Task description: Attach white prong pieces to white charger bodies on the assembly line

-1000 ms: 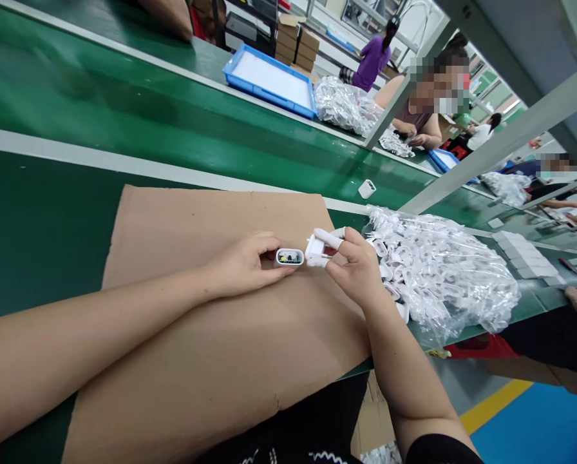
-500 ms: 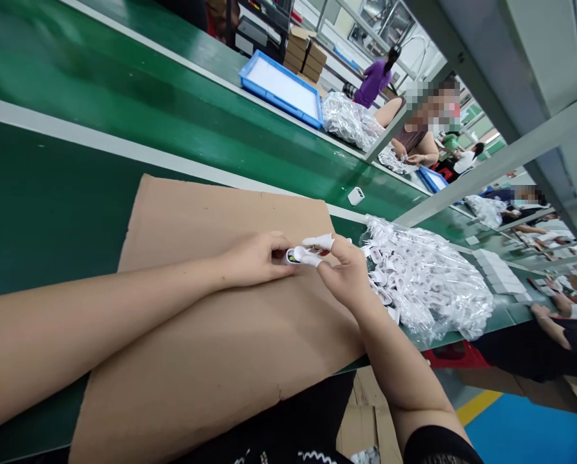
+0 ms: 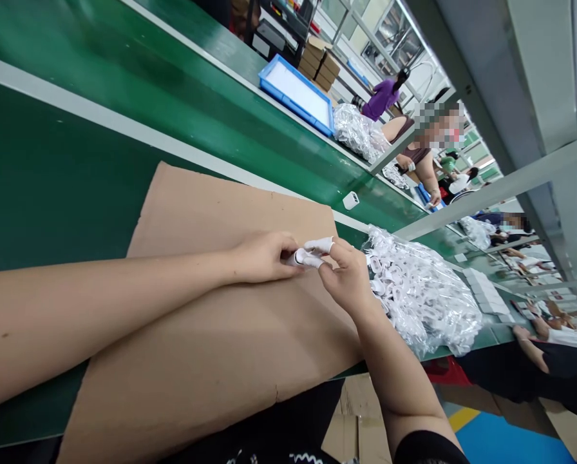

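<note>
Over a sheet of brown cardboard (image 3: 211, 348), my left hand (image 3: 264, 258) is closed around a small white plastic housing (image 3: 299, 258), whose open end faces right. My right hand (image 3: 349, 277) meets it from the right. White finger cots cover its thumb and index finger, which press together at the housing's open end and hide the inside. Just right of my right hand lies a clear plastic bag (image 3: 424, 290) full of similar white parts.
One white housing (image 3: 351, 200) lies on the green conveyor belt (image 3: 187, 109) beyond the cardboard. A blue tray (image 3: 298, 96) stands across the belt. A metal frame post (image 3: 491, 187) slants over the right side. Co-workers sit farther along the line.
The view has shifted slightly. My right fingers have moved onto the housing's open end, covering the yellow-green inside that showed before. A co-worker's hands across the belt have moved apart.
</note>
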`<state>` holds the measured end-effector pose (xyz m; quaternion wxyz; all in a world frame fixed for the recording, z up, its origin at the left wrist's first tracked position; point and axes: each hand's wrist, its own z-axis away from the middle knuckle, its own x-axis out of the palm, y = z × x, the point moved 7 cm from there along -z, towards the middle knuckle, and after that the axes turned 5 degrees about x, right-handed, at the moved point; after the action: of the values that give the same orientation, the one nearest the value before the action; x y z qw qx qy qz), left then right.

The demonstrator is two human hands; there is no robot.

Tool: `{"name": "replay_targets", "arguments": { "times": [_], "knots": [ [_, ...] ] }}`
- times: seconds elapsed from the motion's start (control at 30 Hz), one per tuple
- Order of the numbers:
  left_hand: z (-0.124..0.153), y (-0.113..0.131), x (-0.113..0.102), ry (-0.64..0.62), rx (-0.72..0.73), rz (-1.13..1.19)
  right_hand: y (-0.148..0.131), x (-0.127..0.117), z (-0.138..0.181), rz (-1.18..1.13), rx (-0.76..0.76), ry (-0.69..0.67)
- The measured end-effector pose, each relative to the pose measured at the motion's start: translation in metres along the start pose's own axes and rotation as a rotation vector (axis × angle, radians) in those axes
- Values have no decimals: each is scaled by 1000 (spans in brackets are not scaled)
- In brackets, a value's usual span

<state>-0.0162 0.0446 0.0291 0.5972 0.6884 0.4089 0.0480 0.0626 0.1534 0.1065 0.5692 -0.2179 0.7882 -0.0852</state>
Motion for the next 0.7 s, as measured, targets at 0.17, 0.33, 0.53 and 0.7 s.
{"name": "replay_targets", "arguments": {
  "times": [0.17, 0.33, 0.53, 0.7],
  "knots": [
    [0, 0, -1, 1, -7, -21, 6, 5, -2, 40, 55, -66],
    [1, -1, -1, 0, -15, -33, 5, 8, -3, 56, 85, -73],
    [2, -4, 1, 22, -40, -17, -5, 9, -7, 245, 90, -109],
    [2, -5, 4, -2, -93, 22, -5, 10, -9, 249, 31, -168]
  ]
}}
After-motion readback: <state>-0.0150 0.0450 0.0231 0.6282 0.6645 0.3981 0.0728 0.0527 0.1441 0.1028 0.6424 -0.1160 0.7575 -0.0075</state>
